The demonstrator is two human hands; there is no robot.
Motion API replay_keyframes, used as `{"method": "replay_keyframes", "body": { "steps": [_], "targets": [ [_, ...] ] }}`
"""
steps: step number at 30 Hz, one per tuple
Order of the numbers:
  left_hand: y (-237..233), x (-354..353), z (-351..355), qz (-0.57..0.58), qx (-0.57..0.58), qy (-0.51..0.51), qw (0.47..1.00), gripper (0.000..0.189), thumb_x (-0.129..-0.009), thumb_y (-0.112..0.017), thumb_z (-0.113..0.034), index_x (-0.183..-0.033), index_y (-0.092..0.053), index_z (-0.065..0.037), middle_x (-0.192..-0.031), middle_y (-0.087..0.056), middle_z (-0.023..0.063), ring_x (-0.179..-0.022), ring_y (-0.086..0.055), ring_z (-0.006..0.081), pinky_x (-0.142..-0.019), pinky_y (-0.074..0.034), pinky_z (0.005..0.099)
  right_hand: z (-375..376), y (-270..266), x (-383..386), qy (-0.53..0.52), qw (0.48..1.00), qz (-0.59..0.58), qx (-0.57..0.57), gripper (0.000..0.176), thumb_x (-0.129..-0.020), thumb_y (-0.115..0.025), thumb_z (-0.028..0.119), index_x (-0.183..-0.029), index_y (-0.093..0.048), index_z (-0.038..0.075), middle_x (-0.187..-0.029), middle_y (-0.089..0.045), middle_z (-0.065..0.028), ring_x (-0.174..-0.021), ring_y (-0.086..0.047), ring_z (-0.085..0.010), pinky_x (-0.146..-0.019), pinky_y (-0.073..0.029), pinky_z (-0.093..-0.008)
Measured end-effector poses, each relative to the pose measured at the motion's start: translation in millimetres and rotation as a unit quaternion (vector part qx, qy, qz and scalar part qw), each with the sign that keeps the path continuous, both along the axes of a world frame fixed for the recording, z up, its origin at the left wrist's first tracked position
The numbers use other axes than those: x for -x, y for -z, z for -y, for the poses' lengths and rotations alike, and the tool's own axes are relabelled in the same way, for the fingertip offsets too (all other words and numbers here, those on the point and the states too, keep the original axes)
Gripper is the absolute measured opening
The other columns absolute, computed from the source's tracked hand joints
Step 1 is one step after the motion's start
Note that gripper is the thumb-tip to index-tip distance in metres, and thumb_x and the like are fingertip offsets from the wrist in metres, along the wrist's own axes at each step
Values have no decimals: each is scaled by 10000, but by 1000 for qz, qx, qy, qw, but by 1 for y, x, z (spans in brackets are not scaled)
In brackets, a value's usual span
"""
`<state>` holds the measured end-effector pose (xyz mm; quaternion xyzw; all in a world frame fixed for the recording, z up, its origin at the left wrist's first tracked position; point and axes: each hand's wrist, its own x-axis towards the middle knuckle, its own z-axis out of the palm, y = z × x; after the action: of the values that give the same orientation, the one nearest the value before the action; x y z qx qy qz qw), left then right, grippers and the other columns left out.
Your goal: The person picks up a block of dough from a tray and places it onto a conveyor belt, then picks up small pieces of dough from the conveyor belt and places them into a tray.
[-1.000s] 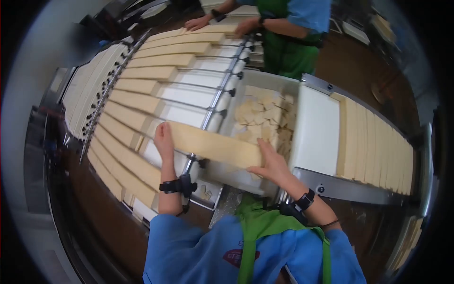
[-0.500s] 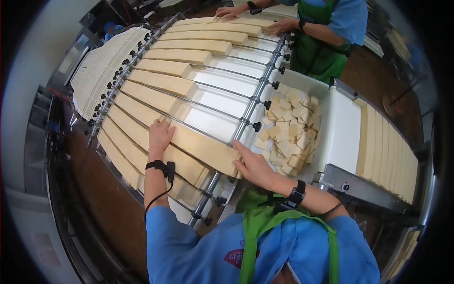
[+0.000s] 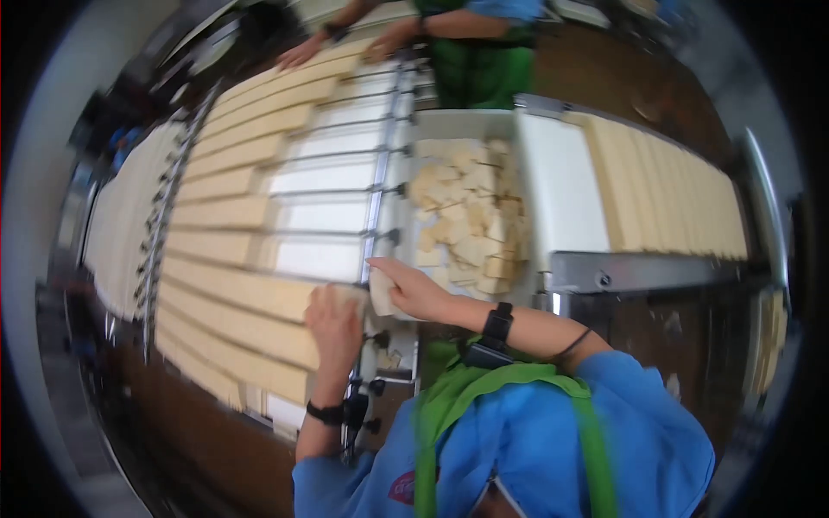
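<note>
Long stacked strips of pale dough sheets (image 3: 233, 281) lie in lanes between metal rods on the white conveyor (image 3: 324, 207). At the near end of one strip, my left hand (image 3: 335, 326) has its fingers curled over the dough; motion blur softens the detail. Just right of it, my right hand (image 3: 413, 292) pinches a small pale dough piece (image 3: 380, 292) between thumb and fingers, close to the metal crossbar (image 3: 371, 220). Beyond the bar, a white bin (image 3: 528, 186) holds a heap of cut dough pieces (image 3: 471, 220).
A co-worker's hands (image 3: 389, 39) rest at the conveyor's far end, below a green apron (image 3: 484, 69). Black knobs (image 3: 399, 190) stick out along the crossbar. On the right, another conveyor (image 3: 566, 186) carries upright rows of dough (image 3: 665, 190). More sheets (image 3: 134, 216) lie far left.
My view has turned, shifting the scene left. My left hand has slid along the strip to its near end, beside my right hand. A small dough piece now shows in my right hand.
</note>
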<state>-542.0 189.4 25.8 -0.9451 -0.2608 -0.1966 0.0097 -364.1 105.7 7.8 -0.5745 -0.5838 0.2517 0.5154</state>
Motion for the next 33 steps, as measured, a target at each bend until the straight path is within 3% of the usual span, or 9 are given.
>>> {"method": "replay_keyframes", "body": {
  "steps": [3,6,10,12,16,20,25,31,33],
  "targets": [
    [-8,-15,16,-28,-73,-50,996,181,-679,-595,-125,-854,-572,-84,-1205,-428,205,-1111,-362,419,-886,-291,517,30,-8,-42,94,995,-11,35,510,-726,-449,22,-1227,-350,6,-1236,-371,-217,-1068,-437,-366,-888,-384,-385],
    [1,-21,13,-30,-91,-52,994,201,-707,-609,-179,-842,-535,-50,-1185,-440,218,-1084,-393,411,-871,-313,511,66,20,-89,237,963,120,-37,482,-730,-480,64,-1196,-379,0,-1184,-410,-209,-1043,-454,-353,-873,-393,-389],
    [12,-16,-2,-4,-84,-17,996,250,-745,-607,-241,-818,-505,-26,-1148,-466,227,-1037,-434,395,-848,-350,471,146,34,-145,386,921,13,52,426,-728,-515,90,-1138,-430,10,-1070,-467,-198,-962,-479,-373,-820,-416,-410],
    [9,-17,0,-13,-87,-23,996,246,-769,-593,-248,-798,-497,-23,-1133,-478,224,-1024,-446,382,-836,-358,461,195,36,-166,467,882,-23,58,415,-724,-537,96,-1122,-446,19,-1051,-466,-195,-938,-487,-368,-788,-428,-415],
    [10,-19,1,-48,-117,-52,991,238,-793,-576,-246,-790,-496,-22,-1150,-485,203,-1025,-452,366,-848,-353,454,268,50,-202,610,766,104,174,430,-737,-590,176,-1087,-428,-15,-1063,-415,-215,-926,-489,-383,-766,-438,-423],
    [10,-11,-2,-32,-137,-39,989,258,-793,-579,-262,-736,-492,-26,-1137,-502,204,-999,-473,357,-837,-360,452,283,42,-218,603,734,76,303,523,-722,-639,276,-1061,-409,-50,-1063,-383,-224,-908,-490,-396,-763,-440,-427],
    [17,-13,-6,13,-101,-28,994,292,-799,-577,-272,-725,-482,-6,-1107,-500,257,-924,-497,387,-765,-395,478,274,53,-227,619,731,117,263,533,-675,-676,280,-995,-428,-65,-1026,-417,-239,-847,-510,-391,-721,-446,-422],
    [26,-9,-16,7,-80,-44,996,220,-729,-635,-150,-801,-537,34,-1158,-473,256,-948,-495,388,-815,-391,446,275,50,-224,590,755,118,259,471,-697,-637,272,-964,-419,-49,-1012,-416,-221,-788,-547,-382,-668,-477,-411],
    [24,-20,-16,-48,-5,-84,995,352,-733,-637,-196,-1003,-552,13,-1168,-469,248,-1030,-465,387,-874,-383,440,276,46,-225,584,762,104,259,461,-699,-636,277,-943,-415,-47,-1003,-414,-217,-768,-550,-383,-658,-478,-419]
  ]
}}
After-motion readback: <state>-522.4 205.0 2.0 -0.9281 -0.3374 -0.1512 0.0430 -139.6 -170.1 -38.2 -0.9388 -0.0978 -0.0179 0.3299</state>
